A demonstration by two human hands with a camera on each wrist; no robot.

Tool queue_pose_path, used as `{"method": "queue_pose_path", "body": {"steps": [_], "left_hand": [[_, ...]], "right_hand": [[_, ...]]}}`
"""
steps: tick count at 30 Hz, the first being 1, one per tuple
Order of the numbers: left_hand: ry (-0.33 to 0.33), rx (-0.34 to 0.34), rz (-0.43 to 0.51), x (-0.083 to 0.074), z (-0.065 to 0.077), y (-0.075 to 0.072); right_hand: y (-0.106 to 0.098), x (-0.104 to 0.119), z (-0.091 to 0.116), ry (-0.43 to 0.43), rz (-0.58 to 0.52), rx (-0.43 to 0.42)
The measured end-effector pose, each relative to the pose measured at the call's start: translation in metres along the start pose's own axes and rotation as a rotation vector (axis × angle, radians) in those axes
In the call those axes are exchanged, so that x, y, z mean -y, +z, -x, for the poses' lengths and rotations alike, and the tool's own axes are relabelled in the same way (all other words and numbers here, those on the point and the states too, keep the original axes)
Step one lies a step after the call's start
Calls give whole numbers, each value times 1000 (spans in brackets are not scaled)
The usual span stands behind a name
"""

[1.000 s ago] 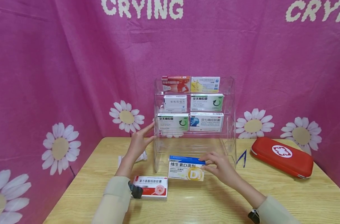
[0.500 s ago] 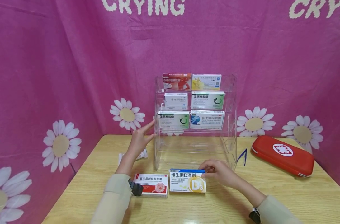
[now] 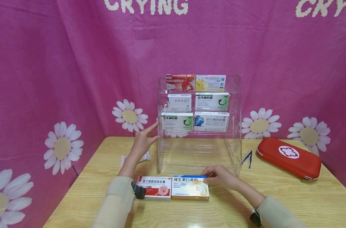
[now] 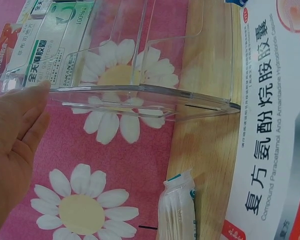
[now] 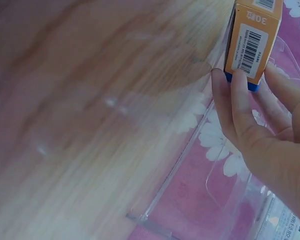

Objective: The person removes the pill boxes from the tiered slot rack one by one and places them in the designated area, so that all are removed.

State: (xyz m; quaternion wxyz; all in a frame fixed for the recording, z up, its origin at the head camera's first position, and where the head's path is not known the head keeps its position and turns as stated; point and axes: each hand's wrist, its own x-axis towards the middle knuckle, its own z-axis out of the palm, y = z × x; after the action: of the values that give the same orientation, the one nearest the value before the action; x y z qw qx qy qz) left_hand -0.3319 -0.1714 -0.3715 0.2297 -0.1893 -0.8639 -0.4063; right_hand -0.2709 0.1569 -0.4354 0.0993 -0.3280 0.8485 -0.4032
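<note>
My left hand (image 3: 141, 144) touches the left side of a clear acrylic display rack (image 3: 200, 145) with its fingertips, fingers mostly straight. With thumb and fingers, my right hand (image 3: 220, 177) pinches the right end of a blue, white and yellow vitamin D box (image 3: 188, 187). The right wrist view shows that box's orange end with a barcode (image 5: 250, 50) between the fingers. Directly left of it is a red and white medicine box (image 3: 153, 187), nearly touching it, in front of the rack. Its printed face (image 4: 270, 125) looms large in the left wrist view.
Medicine boxes stand in pairs on the rack's upper tiers, among them a green and white box (image 3: 177, 122) and a red box (image 3: 180, 83). A red zip case (image 3: 288, 158) and blue tweezers (image 3: 247, 159) lie right. A cotton swab packet (image 4: 177, 210) lies left.
My right hand has brought the vitamin D box down and toward me, beside the red and white box. The left hand stays at the rack's side. The head view has tilted slightly.
</note>
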Motion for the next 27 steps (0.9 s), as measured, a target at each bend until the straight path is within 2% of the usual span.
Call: {"method": "queue_pose_path", "body": {"steps": [12,18,23,27], "left_hand": [[-16,5,-10,-2,0,0],[-31,16,-7,-2,0,0],[-44,24,-4,-2,0,0],[-47,22,-4,-2,0,0]], "right_hand": [[3,0,-2,61,105,-22],[2,0,0,53,98,-56],[-7,1,2,24,83,-149],[-22,8,0,14,132,-304]]}}
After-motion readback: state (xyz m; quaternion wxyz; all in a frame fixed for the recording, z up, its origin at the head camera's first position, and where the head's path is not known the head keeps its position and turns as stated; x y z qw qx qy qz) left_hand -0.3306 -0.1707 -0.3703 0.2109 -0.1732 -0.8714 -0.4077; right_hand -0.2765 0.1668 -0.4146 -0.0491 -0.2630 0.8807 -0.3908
